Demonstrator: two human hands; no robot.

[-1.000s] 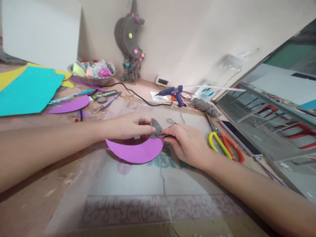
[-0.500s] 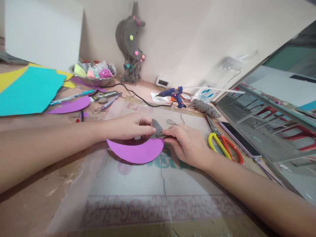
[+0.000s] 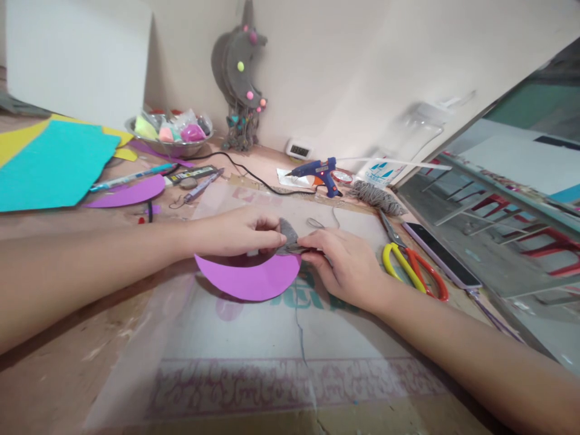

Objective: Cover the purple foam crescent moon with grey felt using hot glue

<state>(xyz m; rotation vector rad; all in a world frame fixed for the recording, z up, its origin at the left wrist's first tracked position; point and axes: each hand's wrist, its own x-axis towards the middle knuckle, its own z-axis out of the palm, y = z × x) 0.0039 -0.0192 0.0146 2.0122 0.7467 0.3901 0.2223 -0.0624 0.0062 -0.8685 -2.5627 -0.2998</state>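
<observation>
A purple paper crescent (image 3: 254, 281) hangs below my fingers, with its curved edge toward me. One end of it is wrapped in grey yarn (image 3: 287, 228). My left hand (image 3: 242, 232) is closed on the crescent at the wrapped part, thumb in front and fingers curled behind. Close beside it, my right hand (image 3: 344, 260) pinches the grey yarn between thumb and index finger at the wrapped edge. A loose loop of yarn lies behind the right hand. The fingers partly cover the wrapped end.
A blue glue gun (image 3: 321, 172) stands behind the hands, its cord trailing left. Grey yarn skein (image 3: 377, 198), scissors (image 3: 414, 269) and a phone (image 3: 441, 254) lie to the right. Coloured sheets (image 3: 58, 166) and a bowl (image 3: 170, 145) are at left; a decorated grey crescent (image 3: 235, 66) hangs behind.
The view has shifted very slightly. Both hands keep their hold, and the crescent and yarn look almost the same.
</observation>
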